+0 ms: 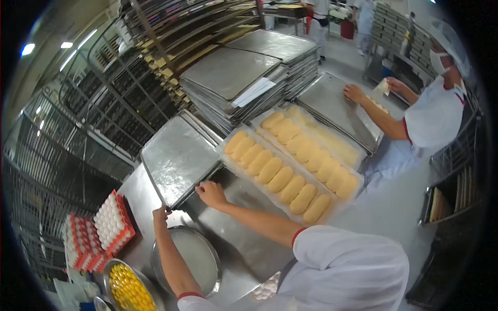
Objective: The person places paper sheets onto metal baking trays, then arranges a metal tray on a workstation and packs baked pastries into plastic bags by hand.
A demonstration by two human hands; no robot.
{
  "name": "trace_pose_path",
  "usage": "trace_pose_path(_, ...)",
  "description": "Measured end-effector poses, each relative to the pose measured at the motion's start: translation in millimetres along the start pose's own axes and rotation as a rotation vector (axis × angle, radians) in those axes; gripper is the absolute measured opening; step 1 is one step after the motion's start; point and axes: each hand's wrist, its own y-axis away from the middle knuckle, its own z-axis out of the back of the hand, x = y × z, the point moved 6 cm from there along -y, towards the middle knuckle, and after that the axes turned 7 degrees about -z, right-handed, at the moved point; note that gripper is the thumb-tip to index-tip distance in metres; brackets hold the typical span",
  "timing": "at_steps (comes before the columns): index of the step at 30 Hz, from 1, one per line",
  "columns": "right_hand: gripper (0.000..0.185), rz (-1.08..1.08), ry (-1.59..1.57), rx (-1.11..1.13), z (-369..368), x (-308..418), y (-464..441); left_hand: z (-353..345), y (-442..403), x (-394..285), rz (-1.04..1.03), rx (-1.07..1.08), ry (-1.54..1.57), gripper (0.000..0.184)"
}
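A flat metal baking tray (179, 150) lies tilted in view at the left of the steel table. My left hand (161, 215) is closed around its near corner. Along the tray's right edge my right hand (211, 195) is closed with bent fingers; the exact grip is partly hidden. Right of my right hand are oval yellow dough pieces (280, 179) in rows on pale sheets. Below my forearms stands a round metal bowl (215, 249) with whitish contents.
Egg cartons (129, 220) with white eggs and a bowl of yolks (129, 287) stand at the left. Tall stacks of trays (233, 72) rise behind. A co-worker (436, 111) handles something at another tray (337, 103) on the right. Wire racks (52, 166) line the left.
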Motion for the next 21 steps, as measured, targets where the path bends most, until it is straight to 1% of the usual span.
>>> trace_pose_path(1,0.034,-0.007,-0.019,-0.017,2,-5,-5,9,8,-5,-0.013,0.000,0.031,0.028)
trace_pose_path(2,0.041,-0.232,-0.300,0.284,-18,-24,-9,16,12,-11,-0.028,0.004,0.011,0.028)
trace_pose_path(3,0.048,-0.451,-0.583,0.594,-40,-35,-5,22,18,-16,-0.065,-0.009,0.102,0.029)
trace_pose_path(4,0.052,-0.497,-0.654,0.637,-40,-34,-7,23,18,-27,-0.104,-0.016,0.198,0.031)
trace_pose_path(5,0.052,-0.489,-0.664,0.619,-35,-30,-11,21,17,-39,-0.119,-0.004,0.192,0.031)
trace_pose_path(7,0.055,-0.515,-0.841,0.598,-29,-20,-10,24,25,-49,-0.091,-0.082,0.442,0.031)
trace_pose_path(8,0.060,-0.456,-0.911,0.659,-25,-10,-13,17,39,-60,-0.054,-0.118,0.570,0.028)
trace_pose_path(9,0.058,-0.411,-0.967,0.643,-22,0,-14,12,39,-65,-0.089,-0.033,0.703,0.026)
trace_pose_path(11,0.057,-0.440,-1.084,0.584,-19,14,-22,12,31,-61,-0.238,-0.033,0.788,0.028)
trace_pose_path(13,0.054,-0.484,-1.212,0.530,-34,15,-41,4,42,-67,-0.314,-0.081,0.787,0.030)
trace_pose_path(15,0.052,-0.529,-1.278,0.523,-47,8,-53,-4,62,-79,-0.345,-0.089,0.800,0.019)
trace_pose_path(17,0.048,-0.418,-1.256,0.444,-21,23,-43,-4,86,-95,-0.419,-0.115,0.807,0.015)
trace_pose_path(19,0.053,-0.369,-1.344,0.491,-8,34,-25,3,112,-105,-0.476,-0.146,0.812,0.012)
trace_pose_path(21,0.054,-0.366,-1.309,0.515,16,52,2,8,145,-110,-0.472,-0.189,0.829,0.012)
